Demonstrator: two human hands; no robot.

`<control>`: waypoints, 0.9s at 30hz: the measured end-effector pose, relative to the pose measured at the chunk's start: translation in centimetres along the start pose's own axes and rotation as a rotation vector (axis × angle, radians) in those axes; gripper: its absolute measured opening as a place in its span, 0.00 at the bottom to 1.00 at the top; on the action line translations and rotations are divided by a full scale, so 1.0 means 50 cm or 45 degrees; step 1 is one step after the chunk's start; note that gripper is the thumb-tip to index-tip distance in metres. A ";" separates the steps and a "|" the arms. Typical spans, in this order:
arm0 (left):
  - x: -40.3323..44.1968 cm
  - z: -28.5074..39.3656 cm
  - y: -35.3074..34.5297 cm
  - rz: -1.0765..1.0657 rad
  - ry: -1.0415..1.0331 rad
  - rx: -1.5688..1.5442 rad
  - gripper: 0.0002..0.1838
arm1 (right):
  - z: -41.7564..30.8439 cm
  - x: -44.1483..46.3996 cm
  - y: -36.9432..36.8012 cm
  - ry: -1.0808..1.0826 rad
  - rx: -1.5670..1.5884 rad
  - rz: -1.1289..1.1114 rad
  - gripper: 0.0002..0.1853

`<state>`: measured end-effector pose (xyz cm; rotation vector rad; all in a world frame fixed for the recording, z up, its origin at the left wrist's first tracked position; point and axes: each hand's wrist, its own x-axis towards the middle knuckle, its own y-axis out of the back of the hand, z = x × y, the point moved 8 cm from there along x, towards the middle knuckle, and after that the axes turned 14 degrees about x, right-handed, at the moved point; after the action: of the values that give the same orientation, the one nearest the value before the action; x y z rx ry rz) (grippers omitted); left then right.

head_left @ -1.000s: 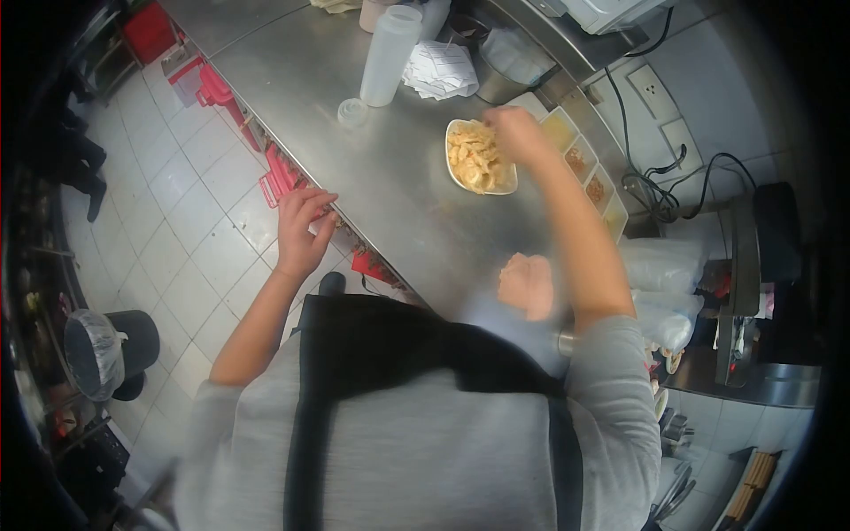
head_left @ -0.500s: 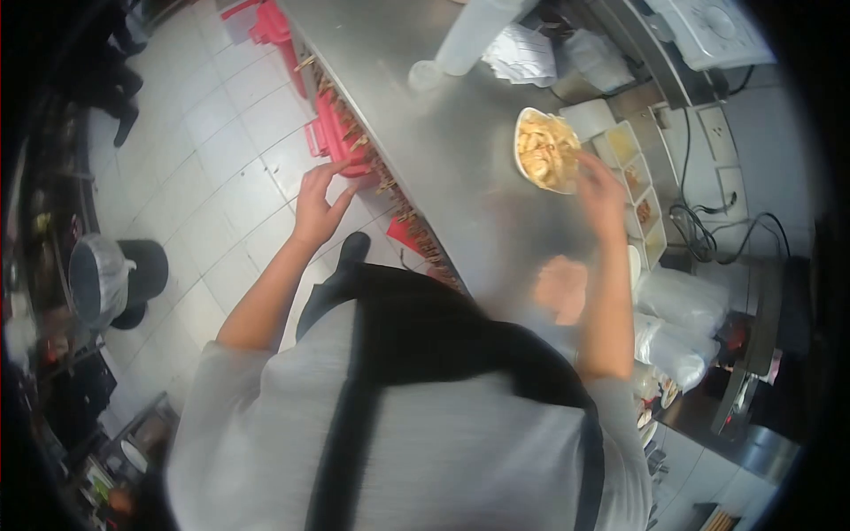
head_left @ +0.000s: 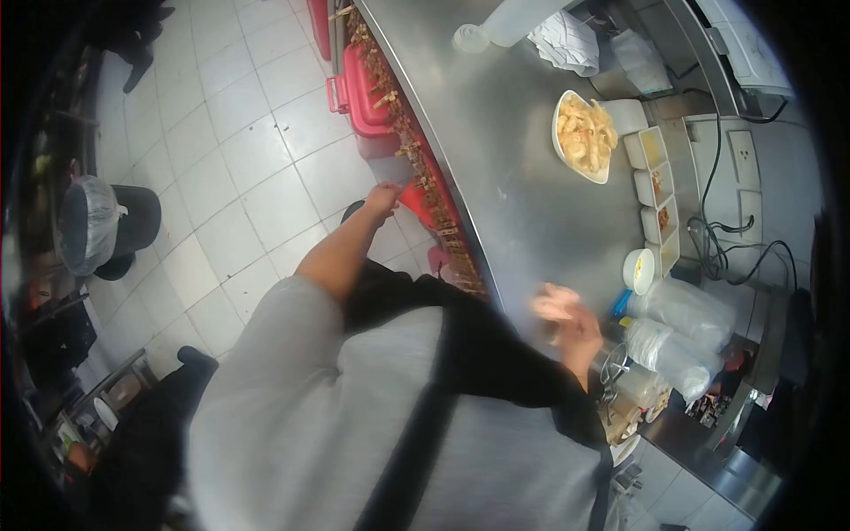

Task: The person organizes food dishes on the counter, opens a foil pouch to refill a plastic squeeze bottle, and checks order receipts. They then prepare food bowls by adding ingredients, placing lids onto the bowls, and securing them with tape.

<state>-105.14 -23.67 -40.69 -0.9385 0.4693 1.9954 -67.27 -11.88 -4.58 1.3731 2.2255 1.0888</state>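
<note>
On the left, a dark bin with a plastic liner stands on the tiled floor. Next, the left hand is near a bright red object; I cannot tell if its fingers are together. A pink cloth is at the metal counter, against the right hand, whose fingers are too blurred to tell whether they grip. Farther up stands a white bowl with food.

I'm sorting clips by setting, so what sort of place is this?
Probably a commercial kitchen: there's a long metal counter, a bowl of food, and a row of small white tubs with what look like toppings.
</note>
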 end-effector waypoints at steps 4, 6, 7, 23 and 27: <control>0.033 0.074 -0.023 0.071 -0.144 -0.290 0.22 | -0.050 0.012 0.061 -0.050 -0.026 0.113 0.15; 0.028 0.100 -0.028 0.072 -0.130 -0.359 0.22 | -0.062 0.007 0.066 -0.107 -0.069 0.115 0.21; 0.021 0.108 -0.028 0.074 -0.119 -0.393 0.23 | -0.065 0.001 0.067 -0.139 -0.090 0.112 0.25; -0.065 0.207 0.165 0.551 -0.565 1.764 0.21 | -0.168 0.071 -0.104 0.379 0.278 -0.093 0.07; -0.264 0.290 0.150 -0.015 -0.858 2.086 0.27 | -0.277 0.136 -0.195 0.537 0.447 -0.404 0.06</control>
<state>-113.13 -26.03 -21.42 0.7049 1.3053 1.1119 -85.11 -14.61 -1.71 0.9079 2.9300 0.9738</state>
